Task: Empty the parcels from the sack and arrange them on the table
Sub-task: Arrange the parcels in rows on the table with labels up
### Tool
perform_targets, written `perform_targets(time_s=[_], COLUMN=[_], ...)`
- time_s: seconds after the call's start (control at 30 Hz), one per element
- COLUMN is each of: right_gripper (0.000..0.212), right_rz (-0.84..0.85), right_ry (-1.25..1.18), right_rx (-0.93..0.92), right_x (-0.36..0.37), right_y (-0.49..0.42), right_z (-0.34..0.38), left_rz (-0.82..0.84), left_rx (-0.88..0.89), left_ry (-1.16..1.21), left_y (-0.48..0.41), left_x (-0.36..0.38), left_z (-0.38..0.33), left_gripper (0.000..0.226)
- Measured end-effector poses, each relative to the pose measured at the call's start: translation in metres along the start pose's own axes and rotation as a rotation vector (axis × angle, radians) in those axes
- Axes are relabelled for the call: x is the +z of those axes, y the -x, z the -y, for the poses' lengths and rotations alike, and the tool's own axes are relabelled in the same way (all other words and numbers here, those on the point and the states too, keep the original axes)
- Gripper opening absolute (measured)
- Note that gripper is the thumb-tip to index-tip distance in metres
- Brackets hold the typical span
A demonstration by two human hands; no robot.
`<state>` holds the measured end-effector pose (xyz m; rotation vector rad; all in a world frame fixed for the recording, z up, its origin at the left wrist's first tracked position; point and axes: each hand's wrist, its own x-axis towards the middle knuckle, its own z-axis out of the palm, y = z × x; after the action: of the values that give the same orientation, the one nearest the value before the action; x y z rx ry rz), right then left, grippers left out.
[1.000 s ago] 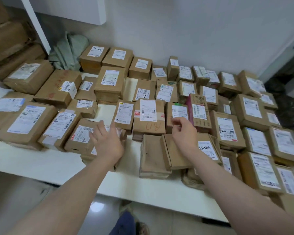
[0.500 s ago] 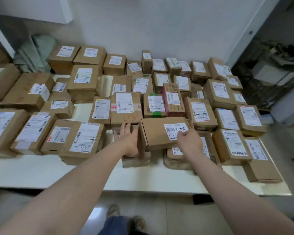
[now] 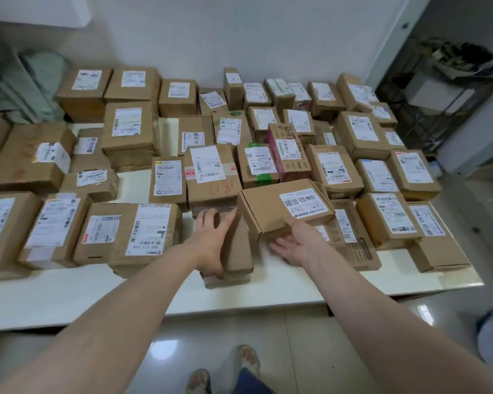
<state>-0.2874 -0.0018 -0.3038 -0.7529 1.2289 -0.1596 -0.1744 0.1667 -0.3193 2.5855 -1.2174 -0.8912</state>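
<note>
bare strip along table [image 3: 69, 294] front edge, parcels [image 3: 128, 132] crowding everything behind it

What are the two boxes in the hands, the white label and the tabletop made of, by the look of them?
The mailer box in the right hand and the narrow parcel in the left hand: likely corrugated cardboard, matt brown, folded flaps and creased edges. The label: white paper sticker, printed barcode. The tabletop: smooth white, slightly shiny; laminate or painted board, cannot tell.

Wire rack [image 3: 410, 120] beside glossy tiled floor [image 3: 296, 351]
</note>
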Motion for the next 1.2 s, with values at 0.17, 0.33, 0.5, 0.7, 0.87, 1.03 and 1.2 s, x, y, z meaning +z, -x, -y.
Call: perform_targets(time_s=[0.17,0.33,0.5,0.7,0.87,1.03,1.2], right_gripper=[0.053,0.027,0.023,0.025,0.033,0.037,0.05], right_rz=[-0.175,-0.278,-0.266,-0.274,-0.258,-0.325,0.093], right_ry=[-0.147,0.345,0.528,0.553,0.686,1.1,0.85], right_rx=[-0.176,-0.435,-0.442,-0.347,-0.38,-0.496,-0.409], right_x=[0.011,0.005,0.006,0.0,-0.002,-0.005,0.004], right_y=[0.004,0.027,0.03,0.022,0.022,0.028,0.035], right_z=[-0.004,-0.022,-0.036,-0.053,-0.064,-0.06,-0.059], left_rz=[-0.095,-0.126,-0.081,-0.051,-0.082,-0.102,-0.122], left_rx=[0.016,0.069,-0.003,-0.008,-0.039,-0.15,-0.057], left_ry=[0.292,0.266,0.092,-0.269,-0.398,-0.513,-0.464], left_y=[0.022,0.034,0.039,0.034,0.033,0.028,0.022], left_x=[-0.005,-0.008,-0.015,-0.01,-0.003,-0.001,-0.005], left_z=[0.046,0.063,0.048,0.027,0.01,-0.017,-0.034], left_gripper=[0.153,0.149,0.137,0.133,0.125,0.12,0.117])
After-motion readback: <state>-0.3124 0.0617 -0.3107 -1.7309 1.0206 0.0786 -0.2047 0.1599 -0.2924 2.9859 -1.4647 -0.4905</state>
